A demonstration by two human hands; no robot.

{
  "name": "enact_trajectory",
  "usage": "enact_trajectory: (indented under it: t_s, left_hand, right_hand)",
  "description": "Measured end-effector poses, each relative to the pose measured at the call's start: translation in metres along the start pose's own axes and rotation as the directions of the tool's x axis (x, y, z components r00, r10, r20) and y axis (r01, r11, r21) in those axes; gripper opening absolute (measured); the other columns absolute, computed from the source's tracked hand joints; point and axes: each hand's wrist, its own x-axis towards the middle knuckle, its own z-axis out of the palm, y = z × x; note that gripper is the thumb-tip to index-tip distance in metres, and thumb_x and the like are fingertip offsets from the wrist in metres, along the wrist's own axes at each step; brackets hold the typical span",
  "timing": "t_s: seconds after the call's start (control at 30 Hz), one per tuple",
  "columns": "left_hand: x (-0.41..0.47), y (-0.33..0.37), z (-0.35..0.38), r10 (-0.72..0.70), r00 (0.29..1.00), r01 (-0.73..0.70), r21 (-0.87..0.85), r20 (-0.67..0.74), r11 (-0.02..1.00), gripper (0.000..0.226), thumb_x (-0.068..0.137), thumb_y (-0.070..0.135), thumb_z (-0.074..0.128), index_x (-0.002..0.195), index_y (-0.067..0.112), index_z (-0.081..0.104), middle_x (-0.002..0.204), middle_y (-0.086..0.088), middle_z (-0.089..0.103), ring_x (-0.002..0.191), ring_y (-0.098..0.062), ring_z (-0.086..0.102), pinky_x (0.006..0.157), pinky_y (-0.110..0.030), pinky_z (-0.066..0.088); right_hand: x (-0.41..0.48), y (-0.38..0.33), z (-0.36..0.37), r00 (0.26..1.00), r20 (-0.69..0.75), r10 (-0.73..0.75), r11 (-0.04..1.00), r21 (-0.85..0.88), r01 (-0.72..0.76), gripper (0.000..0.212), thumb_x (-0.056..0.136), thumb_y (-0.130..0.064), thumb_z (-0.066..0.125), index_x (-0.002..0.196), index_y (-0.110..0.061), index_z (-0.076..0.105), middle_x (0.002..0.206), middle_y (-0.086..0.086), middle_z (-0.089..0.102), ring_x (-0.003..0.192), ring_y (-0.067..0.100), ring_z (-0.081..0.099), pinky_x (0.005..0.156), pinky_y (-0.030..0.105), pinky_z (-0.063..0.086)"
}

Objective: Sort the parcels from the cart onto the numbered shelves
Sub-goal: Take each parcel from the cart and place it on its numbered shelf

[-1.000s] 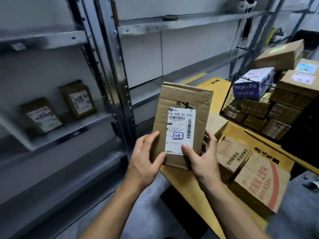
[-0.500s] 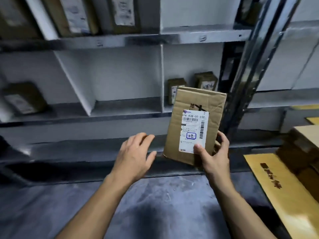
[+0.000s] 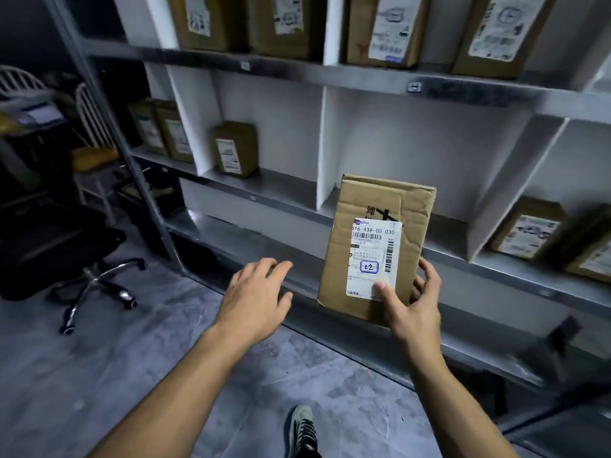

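Observation:
A flat brown cardboard parcel (image 3: 380, 206) with a white shipping label marked "22" stands upright in front of the metal shelving (image 3: 363, 81). My right hand (image 3: 410, 312) grips its lower right corner, thumb on the label and fingers behind. My left hand (image 3: 258, 299) hovers free to the parcel's left, fingers relaxed, holding nothing. The compartment behind the parcel, between two white dividers (image 3: 325, 147), holds no parcel that I can see.
Labelled parcels (image 3: 235, 148) stand in neighbouring compartments, on the top shelf (image 3: 383, 28) and at the right (image 3: 525, 229). A black office chair (image 3: 66, 246) and a wooden chair (image 3: 96, 153) stand to the left. My shoe (image 3: 302, 428) is on the grey floor.
The view has swung left from the cart to the shelving. My left hand let go of the parcel and moved away from it; my right hand alone holds it.

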Motion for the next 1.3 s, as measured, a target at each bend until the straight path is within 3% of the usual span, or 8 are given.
enact_trajectory:
  t_s: [0.17, 0.37, 0.57, 0.67, 0.83, 0.93, 1.13, 1.3]
  left_hand:
    - [0.050, -0.055, 0.000, -0.093, 0.995, 0.093, 0.015, -0.020, 0.996, 0.055, 0.093, 0.044, 0.046, 0.144, 0.029, 0.032, 0.142, 0.005, 0.039, 0.126, -0.021, 0.037, 0.105, -0.038, 0.034]
    - [0.125, -0.118, -0.008, -0.165, 0.985, 0.167, 0.045, -0.039, 0.985, 0.055, 0.094, 0.045, 0.044, 0.145, 0.031, 0.030, 0.144, 0.005, 0.037, 0.127, -0.021, 0.036, 0.105, -0.037, 0.033]
    - [0.166, -0.171, -0.001, -0.237, 0.970, 0.238, 0.022, -0.055, 0.971, 0.054, 0.094, 0.046, 0.045, 0.144, 0.032, 0.030, 0.142, 0.004, 0.039, 0.127, -0.021, 0.037, 0.105, -0.038, 0.032]
    - [0.185, -0.192, 0.003, -0.263, 0.964, 0.263, 0.001, -0.041, 0.965, 0.055, 0.093, 0.047, 0.045, 0.144, 0.032, 0.031, 0.140, 0.006, 0.040, 0.126, -0.020, 0.038, 0.105, -0.037, 0.033]
    - [0.238, -0.223, 0.011, -0.206, 0.978, 0.205, -0.023, -0.030, 0.978, 0.053, 0.093, 0.046, 0.046, 0.143, 0.031, 0.033, 0.139, 0.007, 0.040, 0.124, -0.019, 0.039, 0.104, -0.038, 0.036]
    - [0.279, -0.242, 0.017, -0.156, 0.988, 0.156, -0.036, 0.001, 0.987, 0.053, 0.094, 0.046, 0.045, 0.143, 0.030, 0.033, 0.140, 0.006, 0.040, 0.123, -0.020, 0.039, 0.104, -0.039, 0.037]
    - [0.355, -0.277, 0.024, -0.022, 0.998, 0.026, -0.074, 0.057, 0.997, 0.053, 0.095, 0.047, 0.043, 0.145, 0.033, 0.030, 0.142, 0.008, 0.036, 0.128, -0.018, 0.035, 0.107, -0.038, 0.032]
    - [0.410, -0.300, 0.031, 0.099, 0.991, -0.092, -0.082, 0.089, 0.992, 0.053, 0.095, 0.046, 0.044, 0.145, 0.032, 0.031, 0.142, 0.010, 0.037, 0.128, -0.017, 0.034, 0.106, -0.037, 0.034]
  right_hand:
    - [0.060, 0.003, 0.074, 0.996, 0.082, -0.024, 0.999, 0.041, 0.021, 0.073, 0.081, -0.033, 0.081, 0.135, -0.049, 0.035, 0.122, -0.031, 0.053, 0.111, -0.016, 0.053, 0.106, 0.039, 0.048]
    - [0.132, 0.000, 0.162, 0.983, 0.180, -0.033, 0.996, 0.093, 0.016, 0.072, 0.081, -0.037, 0.081, 0.125, -0.068, 0.032, 0.123, -0.033, 0.053, 0.113, -0.014, 0.054, 0.100, 0.031, 0.050]
    - [0.187, -0.011, 0.240, 0.960, 0.269, -0.079, 0.995, 0.076, 0.060, 0.072, 0.085, -0.029, 0.079, 0.136, -0.049, 0.032, 0.122, -0.036, 0.051, 0.110, -0.020, 0.052, 0.098, 0.026, 0.046]
    - [0.211, -0.016, 0.270, 0.959, 0.270, -0.083, 0.996, 0.031, 0.078, 0.073, 0.085, -0.028, 0.078, 0.142, -0.040, 0.033, 0.134, -0.019, 0.054, 0.117, -0.006, 0.054, 0.106, 0.034, 0.046]
    - [0.252, -0.007, 0.311, 0.971, 0.236, -0.039, 0.998, -0.032, 0.048, 0.079, 0.084, -0.035, 0.078, 0.147, -0.036, 0.029, 0.146, -0.007, 0.049, 0.129, 0.012, 0.050, 0.110, 0.046, 0.044]
    - [0.275, 0.003, 0.333, 0.986, 0.166, -0.005, 0.998, -0.066, 0.016, 0.079, 0.083, -0.039, 0.078, 0.144, -0.041, 0.028, 0.146, -0.008, 0.050, 0.128, 0.013, 0.051, 0.109, 0.043, 0.044]
    - [0.327, 0.021, 0.369, 0.992, -0.037, 0.118, 0.982, -0.144, -0.123, 0.090, 0.084, -0.042, 0.077, 0.154, -0.025, 0.024, 0.147, 0.010, 0.052, 0.132, 0.031, 0.051, 0.110, 0.045, 0.041]
    - [0.352, 0.033, 0.391, 0.985, -0.075, 0.152, 0.978, -0.136, -0.162, 0.090, 0.083, -0.049, 0.074, 0.152, -0.036, 0.018, 0.147, 0.006, 0.052, 0.130, 0.033, 0.052, 0.108, 0.042, 0.041]
